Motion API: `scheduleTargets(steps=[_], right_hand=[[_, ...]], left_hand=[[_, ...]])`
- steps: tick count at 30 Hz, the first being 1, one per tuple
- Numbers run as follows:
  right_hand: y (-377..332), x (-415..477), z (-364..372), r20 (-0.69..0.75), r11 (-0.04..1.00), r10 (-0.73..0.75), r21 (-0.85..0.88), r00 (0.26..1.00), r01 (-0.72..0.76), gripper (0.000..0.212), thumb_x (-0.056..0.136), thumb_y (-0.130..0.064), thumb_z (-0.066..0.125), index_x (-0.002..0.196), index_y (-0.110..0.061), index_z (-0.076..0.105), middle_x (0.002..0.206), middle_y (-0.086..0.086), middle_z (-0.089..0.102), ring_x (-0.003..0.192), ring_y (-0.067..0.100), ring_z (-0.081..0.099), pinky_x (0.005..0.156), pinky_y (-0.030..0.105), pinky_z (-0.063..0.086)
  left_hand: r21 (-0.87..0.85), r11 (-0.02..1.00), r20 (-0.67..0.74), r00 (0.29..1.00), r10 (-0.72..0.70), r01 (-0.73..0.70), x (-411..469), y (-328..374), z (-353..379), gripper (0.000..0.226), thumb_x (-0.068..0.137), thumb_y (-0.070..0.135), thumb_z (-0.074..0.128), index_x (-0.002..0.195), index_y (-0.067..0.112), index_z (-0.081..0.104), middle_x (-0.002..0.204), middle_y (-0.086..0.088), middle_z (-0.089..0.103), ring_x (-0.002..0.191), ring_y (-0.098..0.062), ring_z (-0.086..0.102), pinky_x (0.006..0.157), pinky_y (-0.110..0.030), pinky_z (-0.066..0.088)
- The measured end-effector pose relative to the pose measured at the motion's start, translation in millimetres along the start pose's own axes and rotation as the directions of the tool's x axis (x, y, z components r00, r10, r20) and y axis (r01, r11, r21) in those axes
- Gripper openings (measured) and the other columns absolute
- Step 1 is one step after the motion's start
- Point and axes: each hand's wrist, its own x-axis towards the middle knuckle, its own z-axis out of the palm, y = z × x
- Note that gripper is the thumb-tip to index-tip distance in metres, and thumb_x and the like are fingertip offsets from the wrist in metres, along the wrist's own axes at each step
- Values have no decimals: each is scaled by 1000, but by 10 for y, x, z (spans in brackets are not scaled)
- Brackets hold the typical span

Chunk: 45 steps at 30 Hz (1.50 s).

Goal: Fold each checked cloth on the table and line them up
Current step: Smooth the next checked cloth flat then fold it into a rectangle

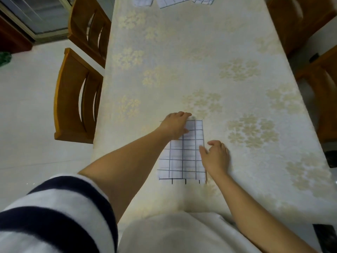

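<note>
**1 strip under the hands, 3 cloths at the top edge**

The worktop point(237, 52), under a pale flowered cover, fills the middle of the frame. 4 wooden chairs flank it: 2 at the left point(87, 28) point(76, 99) and 2 at the right, partly cut off point(299, 24) point(324, 92).

4 checked cloths show. 3 lie side by side at the top edge point(143, 1) point(172, 1) point(203, 0), cropped. The 4th, the checked cloth point(187, 154), lies at lower centre as a narrow strip, its long axis running from bottom to top of the frame.

The left hand point(176, 126) lies on the strip's upper left corner, fingers bent over the top end, thumb on the fabric. Whether it pinches or only presses I cannot tell. The right hand point(216, 157) rests just beside the strip's right edge, loosely curled, thumb touching the edge, gripping nothing that shows.

The next fold probably brings one short end onto the other. The left hand is nearer the top end, the right nearer the bottom end.
</note>
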Motion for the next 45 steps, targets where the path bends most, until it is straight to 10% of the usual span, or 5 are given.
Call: scheduleTargets(steps=[11, 22, 30, 33, 45], right_hand=[[-126, 254, -316, 273, 988, -62, 155, 960, 20, 21, 91, -30, 70, 92, -16, 54, 78, -2, 58, 76, 21, 57, 59, 26, 42], [55, 881, -821, 415, 974, -51, 221, 908, -47, 28, 87, -29, 74, 97, -3, 76, 100, 12, 74, 89, 19, 67, 77, 29, 49], [-75, 789, -525, -103, 959, -262, -135, 960, 247, 43, 97, -36, 60, 134, -16, 58, 131, 11, 56, 125, 32, 46, 107, 45, 38], [-334, 458, -275, -121, 875, -459, -234, 880, 424, 48, 104, -28, 44, 149, -11, 41, 153, 11, 41, 144, 30, 31, 121, 45, 21], [287, 431, -204, 249, 758, -289, -531, 925, 380, 68, 99, -53, -7, 155, -16, -16, 163, 0, -22, 150, 21, -20, 124, 46, -3]], left_hand=[[-242, 969, 67, 997, -44, 59, 233, 13, -127, 44, 99, 44, 60, 71, 13, 44, 73, -6, 42, 67, -23, 44, 66, -34, 32], [-812, 518, 41, 913, -407, 268, -371, -433, 158, 33, 93, 36, 72, 78, 11, 55, 67, -2, 49, 61, -15, 45, 55, -25, 36], [-539, 769, -232, 817, -528, 344, -646, -294, 491, 54, 92, 37, 71, 133, 10, 49, 127, -11, 54, 109, -28, 55, 88, -37, 50], [-226, 971, -509, 840, -186, 78, -672, -75, 570, 48, 102, 22, 54, 146, 6, 44, 146, -16, 47, 133, -33, 43, 110, -44, 40], [76, 977, -31, 979, -199, 201, -679, -332, 822, 61, 107, 51, 4, 154, 31, -29, 159, 14, -36, 149, -18, -29, 125, -43, -10]])
